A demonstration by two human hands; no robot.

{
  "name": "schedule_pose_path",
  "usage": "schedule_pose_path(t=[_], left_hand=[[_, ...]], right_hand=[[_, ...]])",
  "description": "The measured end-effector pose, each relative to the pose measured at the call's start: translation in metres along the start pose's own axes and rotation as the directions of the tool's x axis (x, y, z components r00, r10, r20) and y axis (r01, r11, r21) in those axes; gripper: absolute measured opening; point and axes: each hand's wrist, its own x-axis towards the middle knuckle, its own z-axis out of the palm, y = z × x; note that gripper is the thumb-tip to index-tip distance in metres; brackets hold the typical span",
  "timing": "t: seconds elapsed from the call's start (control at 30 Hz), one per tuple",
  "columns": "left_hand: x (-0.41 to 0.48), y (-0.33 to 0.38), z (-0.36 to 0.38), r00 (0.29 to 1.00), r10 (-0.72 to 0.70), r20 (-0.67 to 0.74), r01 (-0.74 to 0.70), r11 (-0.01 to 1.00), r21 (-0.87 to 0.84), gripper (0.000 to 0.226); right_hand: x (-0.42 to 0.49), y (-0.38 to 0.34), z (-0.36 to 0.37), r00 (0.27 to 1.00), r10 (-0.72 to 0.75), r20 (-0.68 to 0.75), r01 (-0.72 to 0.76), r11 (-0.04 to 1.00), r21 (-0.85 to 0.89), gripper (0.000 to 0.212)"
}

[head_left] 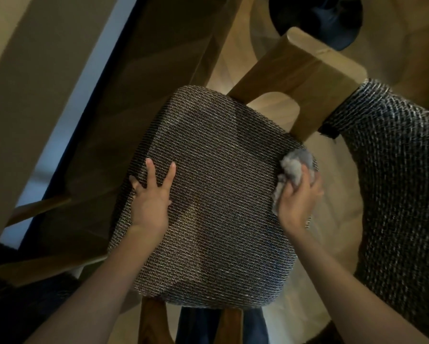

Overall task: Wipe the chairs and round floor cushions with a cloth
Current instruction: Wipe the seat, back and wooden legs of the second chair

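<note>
Pale wood floor (233, 58) lay under the work area. At the centre, the left hand (151, 197) lay flat on the seat (216, 194), fingers spread and straight. It held nothing and steadied the seat near its left edge. The right hand (300, 194) was curled round a bunched grey cloth (293, 165) and pressed it against the seat's right edge, toward the rear corner.

The seat was dark woven fabric, with the chair's wooden back (295, 70) beyond it. A second chair (394, 182) in the same weave stood just beside it on the right. A dark rounded object (315, 18) at the top of the view was too cut off to identify.

Step in hand, as judged: wiping the first seat, currently at its edge. The next move calls for drawing the cloth across the seat top toward the left hand, with that hand bracing the chair against shifting.
</note>
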Motion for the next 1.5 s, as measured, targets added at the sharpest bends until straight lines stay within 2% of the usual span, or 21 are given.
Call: schedule_pose_path(t=[0.07,0.17,0.23,0.33,0.47,0.53,0.57,0.63,0.7,0.77,0.8,0.9,0.97,1.03,1.1,1.17,1.23,1.3,1.4,1.43,1.5], left_hand=[[-0.002,-0.003,-0.002,1.0,0.012,-0.015,-0.012,1.0,-0.022,0.076],[-0.001,-0.004,-0.001,1.0,0.018,-0.015,-0.018,1.0,-0.017,0.075],[0.002,-0.004,0.0,1.0,0.005,-0.002,-0.005,1.0,0.012,0.077],[0.007,-0.002,0.005,1.0,-0.016,0.013,0.015,0.998,0.062,0.085],[0.01,-0.002,0.006,1.0,-0.011,0.016,0.01,0.996,0.088,0.089],[0.009,-0.002,0.004,1.0,-0.006,0.01,0.005,0.997,0.081,0.09],[0.009,-0.002,0.004,1.0,-0.001,0.008,0.0,0.996,0.085,0.092],[0.007,-0.002,0.004,1.0,0.004,0.012,-0.005,0.996,0.089,0.092],[0.006,-0.001,0.002,1.0,0.0,0.011,-0.001,0.996,0.09,0.09],[0.005,0.001,0.003,1.0,0.003,0.003,-0.003,0.996,0.094,0.09],[0.005,0.0,0.003,1.0,0.004,-0.001,-0.004,0.995,0.096,0.09],[0.002,0.0,0.003,1.0,0.005,-0.012,-0.004,0.996,0.087,0.09],[0.001,0.0,0.002,1.0,0.003,-0.02,-0.001,0.998,0.069,0.084],[0.001,-0.001,0.0,1.0,0.012,-0.024,-0.01,0.999,0.049,0.078],[0.001,-0.002,0.0,1.0,0.019,-0.025,-0.018,0.999,0.049,0.076],[0.002,-0.004,0.0,1.0,0.019,-0.018,-0.018,0.998,0.056,0.071],[0.003,-0.003,0.002,1.0,0.014,-0.003,-0.014,0.997,0.071,0.066],[0.005,-0.003,0.004,1.0,0.01,-0.002,-0.01,0.995,0.097,0.067],[0.005,-0.003,0.006,1.0,0.017,-0.01,-0.015,0.994,0.107,0.077],[0.004,-0.003,0.005,1.0,0.022,-0.012,-0.02,0.995,0.102,0.077],[0.004,-0.003,0.004,1.0,0.03,-0.009,-0.029,0.996,0.086,0.077]], right_hand=[[-0.005,-0.039,0.008,0.97,-0.236,0.058,0.233,0.971,0.06,0.047],[-0.003,-0.112,0.04,0.797,-0.564,0.216,0.575,0.818,0.009,0.059],[0.007,-0.163,0.071,0.71,-0.65,0.271,0.689,0.721,-0.077,0.06],[0.024,-0.208,0.106,0.634,-0.663,0.398,0.771,0.585,-0.252,0.051],[0.046,-0.195,0.109,0.61,-0.675,0.414,0.792,0.537,-0.291,0.055],[0.048,-0.172,0.095,0.653,-0.669,0.356,0.755,0.615,-0.228,0.053],[0.049,-0.155,0.084,0.705,-0.634,0.319,0.699,0.696,-0.163,0.05],[0.053,-0.109,0.06,0.844,-0.461,0.275,0.505,0.855,-0.118,0.035],[0.053,-0.048,0.033,0.944,-0.231,0.236,0.289,0.923,-0.253,0.025],[0.046,0.007,0.004,0.985,-0.024,0.172,0.082,0.937,-0.34,0.034],[0.04,0.025,-0.007,0.988,0.059,0.141,-0.013,0.952,-0.305,0.038],[0.026,0.035,-0.018,0.986,0.163,0.045,-0.152,0.971,-0.187,0.042],[0.012,0.004,-0.01,0.998,0.068,0.0,-0.068,0.997,-0.038,0.047],[-0.01,-0.045,0.009,0.981,-0.19,0.04,0.186,0.979,0.085,0.054],[-0.025,-0.099,0.043,0.872,-0.47,0.138,0.471,0.882,0.027,0.052],[-0.031,-0.154,0.078,0.75,-0.611,0.253,0.639,0.768,-0.042,0.051],[-0.033,-0.19,0.106,0.665,-0.64,0.385,0.723,0.682,-0.114,0.043],[-0.029,-0.199,0.12,0.627,-0.621,0.47,0.759,0.624,-0.187,0.042],[-0.016,-0.178,0.111,0.581,-0.682,0.445,0.798,0.586,-0.144,0.041],[-0.011,-0.166,0.102,0.59,-0.693,0.415,0.79,0.601,-0.12,0.042],[-0.002,-0.128,0.081,0.683,-0.646,0.34,0.711,0.694,-0.11,0.044]])
